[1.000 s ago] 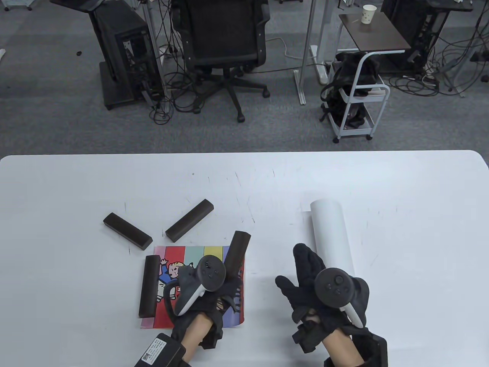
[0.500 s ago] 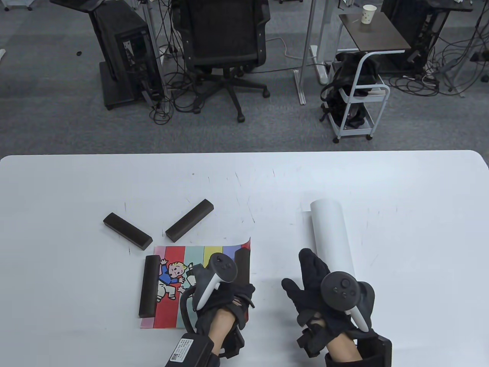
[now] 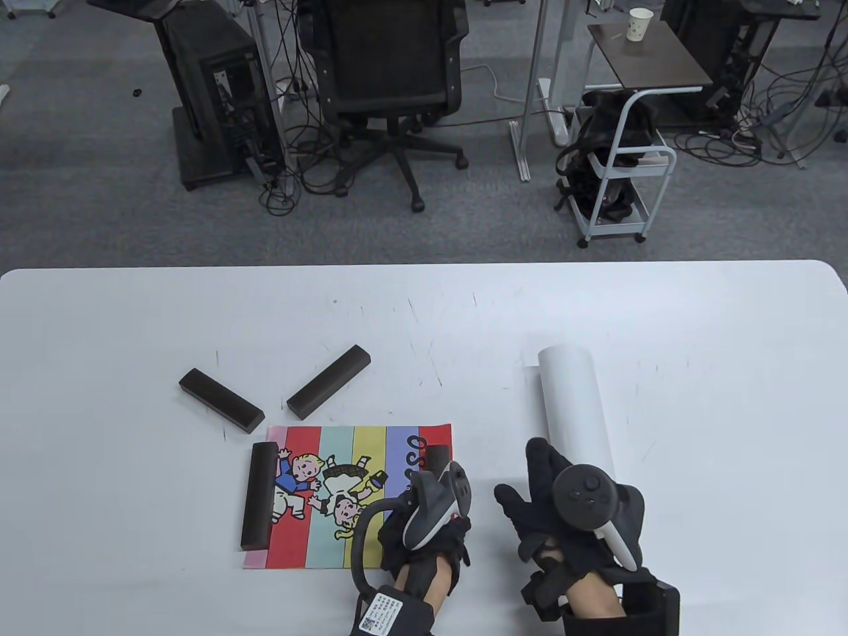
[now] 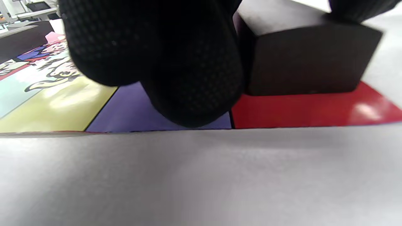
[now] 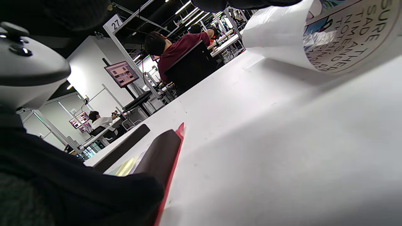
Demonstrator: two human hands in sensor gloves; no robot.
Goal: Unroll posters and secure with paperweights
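Two dark bars pin the striped poster (image 3: 331,497) flat near the table's (image 3: 729,331) front edge: one (image 3: 258,495) on its left edge, one (image 3: 436,456) on the red right edge, gripped by the left hand (image 3: 424,530). Thin, springy paper likely wants to curl back, so weight belongs at the edges; the rigid bars look easiest held by their long sides. The right hand (image 3: 563,517) rests with fingers spread beside the rolled poster (image 3: 573,411); contact is unclear.

I count four dark paperweights: (image 3: 221,400), (image 3: 328,391), (image 3: 258,495) and (image 3: 436,456). There are two posters: one flat, colourful poster (image 3: 338,450) and one white rolled poster (image 3: 574,411).
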